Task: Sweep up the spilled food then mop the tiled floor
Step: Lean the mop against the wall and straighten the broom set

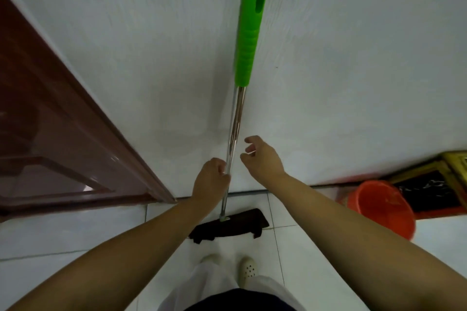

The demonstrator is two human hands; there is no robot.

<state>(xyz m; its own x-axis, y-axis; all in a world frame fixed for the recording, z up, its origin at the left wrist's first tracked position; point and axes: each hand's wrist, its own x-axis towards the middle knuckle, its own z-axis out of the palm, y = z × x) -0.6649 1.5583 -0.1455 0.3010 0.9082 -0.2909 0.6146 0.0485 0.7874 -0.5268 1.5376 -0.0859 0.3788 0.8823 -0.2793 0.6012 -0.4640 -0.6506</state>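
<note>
A mop stands upright against the white wall, with a shiny metal pole [236,118] and a bright green grip [249,30] at its top. Its dark cloth head [230,226] lies flat on the white tiled floor [75,235] just ahead of my feet. My left hand [211,180] is closed around the lower part of the pole. My right hand [261,156] hovers just right of the pole, fingers curled and apart, holding nothing.
A dark red-brown door [55,139] stands on the left. An orange bucket [381,206] sits on the floor at the right by the wall, beside a yellow-framed dark object [434,187]. My white shoes [249,269] are behind the mop head.
</note>
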